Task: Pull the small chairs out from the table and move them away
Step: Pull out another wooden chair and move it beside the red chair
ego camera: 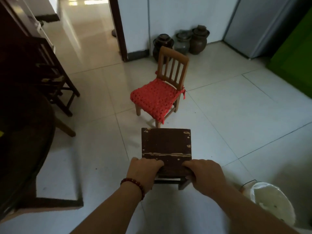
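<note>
Two hands hold a dark chair

Two hands grip the back rail of a small dark chair (166, 146). The left hand (143, 173) has its fingers curled over the top of the rail, on the left side. A red bead bracelet (135, 186) sits on that wrist. The right hand (204, 174) has its fingers wrapped over the rail on the right side, with the thumb below. Both hands are closed tight on the chair.

The dark chair is on the white tile floor (236, 124), right in front of the person. Its flat seat is worn, with pale chips along the edges and a pale line across it.

Just past it stands a second small chair, the tan chair (168, 78). It has a red knit cushion (155, 100) tied on its seat. Its front leg is very near the far edge of the dark seat. I cannot tell if they touch.

On the left is the dark round table (25, 132), well apart from both chairs. More dark chairs (50, 73) stand behind it.

Three brown jars (182, 42) sit by the far wall, behind the tan chair. A white bin (271, 203) is at the lower right, near the right arm.
</note>
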{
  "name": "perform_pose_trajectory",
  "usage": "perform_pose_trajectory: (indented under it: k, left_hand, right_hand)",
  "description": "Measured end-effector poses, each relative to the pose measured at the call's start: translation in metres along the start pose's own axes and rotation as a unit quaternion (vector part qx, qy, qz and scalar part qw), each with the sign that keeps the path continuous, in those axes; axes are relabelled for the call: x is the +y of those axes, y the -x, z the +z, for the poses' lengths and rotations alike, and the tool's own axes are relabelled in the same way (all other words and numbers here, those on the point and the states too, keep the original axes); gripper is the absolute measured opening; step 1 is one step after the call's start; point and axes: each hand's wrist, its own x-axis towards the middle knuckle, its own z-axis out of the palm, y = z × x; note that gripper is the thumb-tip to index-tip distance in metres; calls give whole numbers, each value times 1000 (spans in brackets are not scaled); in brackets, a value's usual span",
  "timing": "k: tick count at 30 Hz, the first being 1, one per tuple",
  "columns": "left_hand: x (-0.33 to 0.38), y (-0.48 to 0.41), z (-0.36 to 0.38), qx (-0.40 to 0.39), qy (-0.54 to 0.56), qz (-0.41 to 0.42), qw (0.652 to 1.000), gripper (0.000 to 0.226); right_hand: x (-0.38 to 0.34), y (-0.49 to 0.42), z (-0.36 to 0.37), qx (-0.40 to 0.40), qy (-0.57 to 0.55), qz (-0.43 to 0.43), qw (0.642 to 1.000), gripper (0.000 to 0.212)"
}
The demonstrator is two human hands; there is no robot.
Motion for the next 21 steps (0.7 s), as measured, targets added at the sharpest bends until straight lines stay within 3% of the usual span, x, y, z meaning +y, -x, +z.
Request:
perform_pose_trajectory:
  k: [11, 21]
  left_hand:
    - [16, -146, -45, -25, 2, 116, 993, 12]
    - [59, -298, -75, -13, -78, 150, 985, 31]
  right_hand:
    - [83, -71, -36, -26, -38, 115, 992, 34]
    - [194, -147, -66, 17, -67, 167, 984, 29]
